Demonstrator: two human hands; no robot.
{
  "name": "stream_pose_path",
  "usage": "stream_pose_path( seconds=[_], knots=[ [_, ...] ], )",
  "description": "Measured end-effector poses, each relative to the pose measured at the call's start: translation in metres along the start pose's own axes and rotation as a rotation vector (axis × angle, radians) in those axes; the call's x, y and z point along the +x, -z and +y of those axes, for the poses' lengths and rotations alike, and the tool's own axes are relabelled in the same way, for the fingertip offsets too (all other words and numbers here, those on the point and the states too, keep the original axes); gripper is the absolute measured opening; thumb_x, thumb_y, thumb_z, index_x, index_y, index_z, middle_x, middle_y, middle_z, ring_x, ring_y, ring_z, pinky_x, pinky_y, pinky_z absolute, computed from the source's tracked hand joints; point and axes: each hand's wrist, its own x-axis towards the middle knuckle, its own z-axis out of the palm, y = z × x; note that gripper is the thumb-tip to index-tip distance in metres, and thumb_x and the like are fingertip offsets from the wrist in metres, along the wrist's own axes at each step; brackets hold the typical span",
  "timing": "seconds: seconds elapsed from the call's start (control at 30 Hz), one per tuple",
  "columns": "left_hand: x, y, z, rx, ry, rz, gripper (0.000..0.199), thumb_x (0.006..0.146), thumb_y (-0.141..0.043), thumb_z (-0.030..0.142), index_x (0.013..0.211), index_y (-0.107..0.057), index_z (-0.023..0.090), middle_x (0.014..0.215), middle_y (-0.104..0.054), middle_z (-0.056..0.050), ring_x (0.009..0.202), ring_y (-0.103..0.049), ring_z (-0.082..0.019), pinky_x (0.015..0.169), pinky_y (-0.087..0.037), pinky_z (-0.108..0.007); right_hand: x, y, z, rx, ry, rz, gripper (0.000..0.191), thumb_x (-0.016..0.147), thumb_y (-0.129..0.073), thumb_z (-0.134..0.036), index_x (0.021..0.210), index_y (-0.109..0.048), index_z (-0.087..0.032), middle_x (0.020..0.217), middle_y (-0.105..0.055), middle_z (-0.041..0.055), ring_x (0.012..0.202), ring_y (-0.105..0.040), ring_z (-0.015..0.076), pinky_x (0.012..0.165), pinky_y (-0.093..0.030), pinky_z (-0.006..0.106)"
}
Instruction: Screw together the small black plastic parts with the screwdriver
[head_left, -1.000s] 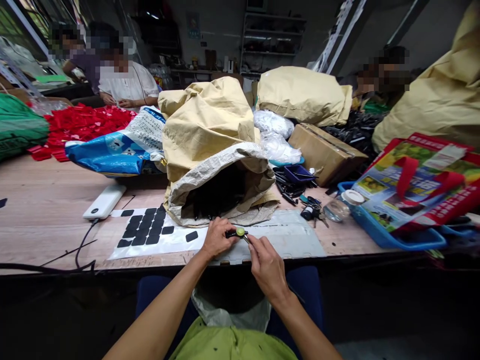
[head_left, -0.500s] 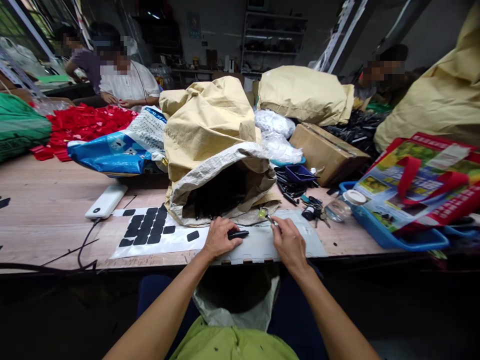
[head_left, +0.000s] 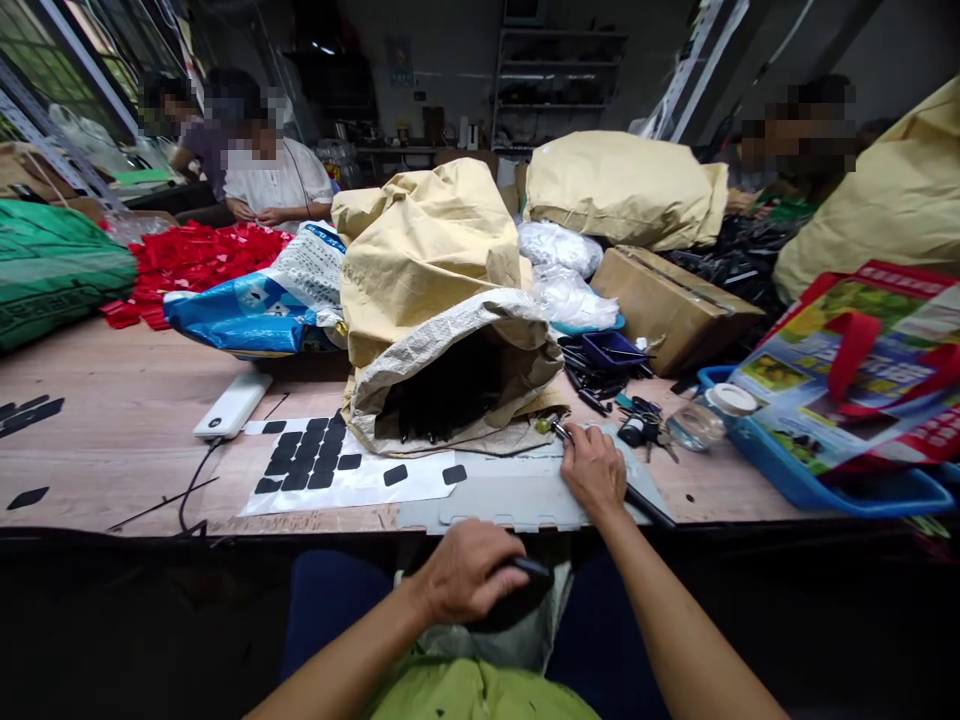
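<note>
My left hand (head_left: 472,572) is closed on a short black object (head_left: 531,567), just past the table's front edge and above an open sack (head_left: 517,635) at my lap. My right hand (head_left: 596,470) rests over the grey board (head_left: 499,495), its fingers round a small metal tool (head_left: 559,430) with a yellow-green piece at its tip. A dark rod (head_left: 649,507) sticks out beside that wrist. Behind the hands, an open woven sack (head_left: 450,310) holds dark items. White backing paper (head_left: 371,490) with black stickers (head_left: 304,453) lies to the left.
A power bank (head_left: 233,406) with a cable lies left. Keys (head_left: 664,440), a lidded jar (head_left: 697,425), a blue basket (head_left: 825,480) and a cardboard box (head_left: 671,305) stand right. Red pieces (head_left: 199,262) are heaped back left. Other people sit at the far side.
My left hand has moved down off the board toward my lap with the black object. My right hand stays near the tool's spot. The camera view has shifted a little.
</note>
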Motion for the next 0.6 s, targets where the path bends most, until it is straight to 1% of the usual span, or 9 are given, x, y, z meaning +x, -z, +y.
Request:
stream_pose_path(
  seconds=[0.07, 0.17, 0.23, 0.3, 0.4, 0.47, 0.5, 0.53, 0.6],
  knots=[
    [-0.018, -0.030, 0.000, -0.024, 0.079, -0.092, 0.035, 0.102, -0.045, 0.051, 0.115, -0.067, 0.027, 0.098, -0.074, -0.006, 0.093, -0.067, -0.023, 0.085, -0.045, -0.034, 0.001, -0.001, 0.000, -0.013, -0.007, 0.007, 0.027, 0.096, -0.057, -0.026, 0.122, -0.065, -0.023, 0.102, -0.060, 0.0066, 0.093, -0.049, 0.0218, 0.073, -0.027, 0.032],
    [-0.032, -0.071, -0.016, -0.010, 0.307, -0.172, 0.033, 0.102, -0.043, 0.050, 0.112, -0.065, 0.028, 0.101, -0.075, -0.004, 0.093, -0.069, -0.023, 0.082, -0.048, -0.032, 0.001, -0.001, 0.000, -0.028, -0.003, 0.001, 0.025, 0.097, -0.057, -0.027, 0.120, -0.066, -0.022, 0.103, -0.060, 0.0076, 0.094, -0.049, 0.0224, 0.074, -0.027, 0.033],
    [-0.034, -0.087, -0.025, 0.043, 0.416, -0.260, 0.032, 0.101, -0.045, 0.049, 0.117, -0.064, 0.029, 0.104, -0.075, -0.005, 0.098, -0.070, -0.024, 0.083, -0.050, -0.034, 0.000, 0.000, 0.000, -0.031, -0.001, -0.008, 0.025, 0.096, -0.057, -0.027, 0.120, -0.066, -0.022, 0.103, -0.060, 0.0078, 0.095, -0.049, 0.0225, 0.074, -0.027, 0.032],
    [-0.032, -0.089, -0.025, 0.117, 0.472, -0.338, 0.036, 0.095, -0.053, 0.046, 0.126, -0.061, 0.029, 0.111, -0.075, -0.008, 0.101, -0.071, -0.028, 0.084, -0.052, -0.037, 0.000, 0.000, 0.000, -0.030, -0.004, -0.008, 0.025, 0.096, -0.057, -0.027, 0.119, -0.066, -0.022, 0.103, -0.060, 0.0076, 0.095, -0.049, 0.0226, 0.074, -0.027, 0.032],
    [-0.023, -0.057, -0.006, 0.118, 0.411, -0.398, 0.032, 0.087, -0.063, 0.043, 0.113, -0.071, 0.026, 0.104, -0.076, -0.010, 0.092, -0.072, -0.029, 0.078, -0.053, -0.038, -0.001, 0.000, 0.000, -0.029, -0.008, 0.001, 0.025, 0.096, -0.057, -0.027, 0.119, -0.066, -0.022, 0.103, -0.060, 0.0077, 0.094, -0.049, 0.0225, 0.073, -0.027, 0.033],
    [-0.011, -0.016, 0.005, -0.041, 0.328, -0.388, 0.024, 0.088, -0.064, 0.045, 0.093, -0.075, 0.024, 0.084, -0.076, -0.005, 0.077, -0.071, -0.024, 0.069, -0.052, -0.032, -0.001, -0.001, 0.000, -0.029, -0.005, 0.010, 0.026, 0.096, -0.057, -0.027, 0.120, -0.066, -0.021, 0.104, -0.060, 0.0079, 0.094, -0.049, 0.0225, 0.073, -0.028, 0.033],
    [-0.003, 0.008, 0.006, -0.166, 0.310, -0.355, 0.026, 0.091, -0.061, 0.045, 0.091, -0.075, 0.024, 0.079, -0.075, -0.003, 0.068, -0.069, -0.020, 0.064, -0.050, -0.028, -0.001, -0.001, 0.000, -0.028, -0.004, 0.015, 0.026, 0.097, -0.057, -0.027, 0.120, -0.066, -0.021, 0.104, -0.060, 0.0080, 0.094, -0.049, 0.0226, 0.073, -0.028, 0.033],
    [0.005, 0.034, 0.003, -0.264, 0.335, -0.292, 0.031, 0.095, -0.054, 0.045, 0.091, -0.074, 0.023, 0.076, -0.075, -0.002, 0.061, -0.066, -0.017, 0.060, -0.049, -0.026, -0.001, -0.001, 0.000, -0.027, -0.001, 0.018, 0.026, 0.096, -0.057, -0.027, 0.120, -0.066, -0.021, 0.104, -0.060, 0.0081, 0.094, -0.049, 0.0227, 0.073, -0.028, 0.033],
    [0.022, 0.081, -0.015, -0.228, 0.434, 0.041, 0.035, 0.098, -0.049, 0.043, 0.088, -0.074, 0.020, 0.075, -0.073, -0.002, 0.059, -0.063, -0.015, 0.059, -0.049, -0.026, -0.001, -0.001, 0.000, -0.024, -0.004, 0.018, 0.026, 0.096, -0.057, -0.027, 0.120, -0.066, -0.021, 0.104, -0.060, 0.0082, 0.094, -0.049, 0.0227, 0.074, -0.028, 0.033]
  ],
)
